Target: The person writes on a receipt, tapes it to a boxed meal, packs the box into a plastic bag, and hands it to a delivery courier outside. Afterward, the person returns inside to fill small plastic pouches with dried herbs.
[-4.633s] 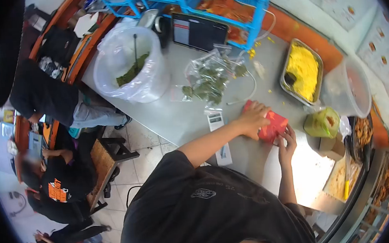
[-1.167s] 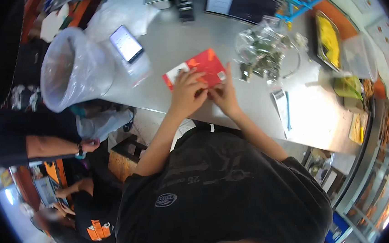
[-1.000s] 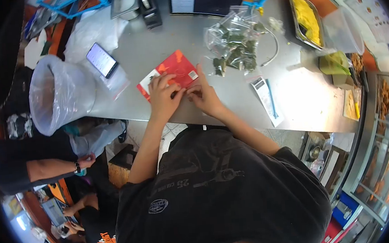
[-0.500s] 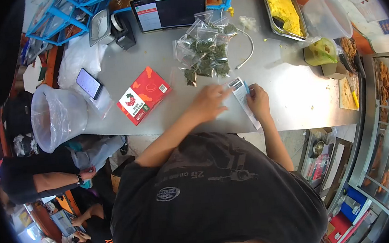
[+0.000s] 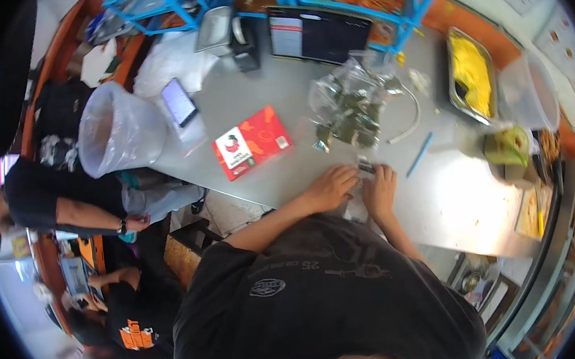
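The paper carton point(image 5: 267, 135) is showing red with orange blotches and a white panel; the printed strip point(image 5: 365, 167) is showing black and white. The pen-like stick point(image 5: 420, 155) is looking light blue, the racks point(image 5: 426, 8) (brighter still) are glowing blue, and the tray food point(image 5: 471, 70) is blazing yellow.

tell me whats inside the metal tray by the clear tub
The metal tray holds a heap of soft-looking yellow stuff, with a small dark thing at its left side. The heap covers much of the tray's bottom, so whatever lies beneath can't be seen.
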`<state>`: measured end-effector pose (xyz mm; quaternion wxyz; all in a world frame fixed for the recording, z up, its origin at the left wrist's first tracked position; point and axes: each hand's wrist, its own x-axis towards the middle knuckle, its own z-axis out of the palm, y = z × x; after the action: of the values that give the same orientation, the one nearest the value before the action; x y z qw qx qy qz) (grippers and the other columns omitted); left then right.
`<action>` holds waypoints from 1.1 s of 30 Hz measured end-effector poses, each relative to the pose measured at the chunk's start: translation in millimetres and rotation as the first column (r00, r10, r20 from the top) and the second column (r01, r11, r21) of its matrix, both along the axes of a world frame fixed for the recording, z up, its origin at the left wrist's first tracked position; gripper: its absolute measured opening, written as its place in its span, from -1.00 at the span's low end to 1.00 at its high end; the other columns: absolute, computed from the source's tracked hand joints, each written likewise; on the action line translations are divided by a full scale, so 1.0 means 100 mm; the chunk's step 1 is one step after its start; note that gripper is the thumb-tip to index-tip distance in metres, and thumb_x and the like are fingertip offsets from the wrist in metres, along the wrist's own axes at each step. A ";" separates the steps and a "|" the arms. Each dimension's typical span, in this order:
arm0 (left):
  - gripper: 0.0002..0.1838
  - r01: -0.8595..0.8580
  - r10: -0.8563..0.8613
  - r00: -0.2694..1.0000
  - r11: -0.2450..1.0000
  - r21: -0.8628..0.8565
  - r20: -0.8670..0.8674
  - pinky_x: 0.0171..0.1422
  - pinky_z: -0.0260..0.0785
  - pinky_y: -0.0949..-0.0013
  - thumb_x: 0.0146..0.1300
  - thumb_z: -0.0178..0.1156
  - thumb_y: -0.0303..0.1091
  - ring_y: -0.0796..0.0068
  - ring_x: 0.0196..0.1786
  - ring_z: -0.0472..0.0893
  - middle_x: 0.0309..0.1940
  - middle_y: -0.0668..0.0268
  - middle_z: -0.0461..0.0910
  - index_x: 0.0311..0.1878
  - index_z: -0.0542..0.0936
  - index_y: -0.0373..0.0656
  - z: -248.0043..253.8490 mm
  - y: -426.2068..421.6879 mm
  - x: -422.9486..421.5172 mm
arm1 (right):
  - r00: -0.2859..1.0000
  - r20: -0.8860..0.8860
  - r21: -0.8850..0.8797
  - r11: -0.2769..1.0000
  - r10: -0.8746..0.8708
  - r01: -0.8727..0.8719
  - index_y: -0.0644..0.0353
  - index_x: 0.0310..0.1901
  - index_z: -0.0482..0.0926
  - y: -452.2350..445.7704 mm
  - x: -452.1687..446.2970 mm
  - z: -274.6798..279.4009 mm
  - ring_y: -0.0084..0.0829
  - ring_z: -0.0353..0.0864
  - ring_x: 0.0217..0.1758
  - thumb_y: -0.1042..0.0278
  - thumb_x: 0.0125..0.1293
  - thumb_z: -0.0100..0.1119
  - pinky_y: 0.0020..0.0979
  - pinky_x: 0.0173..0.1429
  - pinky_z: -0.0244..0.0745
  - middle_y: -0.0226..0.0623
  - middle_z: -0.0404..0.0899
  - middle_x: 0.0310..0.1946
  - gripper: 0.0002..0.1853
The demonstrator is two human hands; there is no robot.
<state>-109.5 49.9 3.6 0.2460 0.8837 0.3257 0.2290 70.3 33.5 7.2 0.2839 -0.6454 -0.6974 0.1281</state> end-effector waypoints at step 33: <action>-0.71 -0.198 0.874 0.017 0.480 -0.855 0.486 0.05 0.42 0.42 0.13 0.20 -0.65 0.49 -0.05 0.57 -0.10 0.22 0.58 -0.08 0.45 -0.23 0.85 -0.03 -3.08 | 0.810 -0.580 -0.050 0.996 -0.087 0.071 0.26 -0.61 0.61 2.73 -3.22 -0.06 -0.45 0.50 -0.52 0.29 0.05 0.36 -0.38 -0.33 0.39 -0.33 0.57 -0.64 -0.75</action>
<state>-417.2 47.1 88.9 0.5128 0.2344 0.5055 0.6531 -252.0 306.3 1.5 0.4802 -0.6074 -0.5482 0.3161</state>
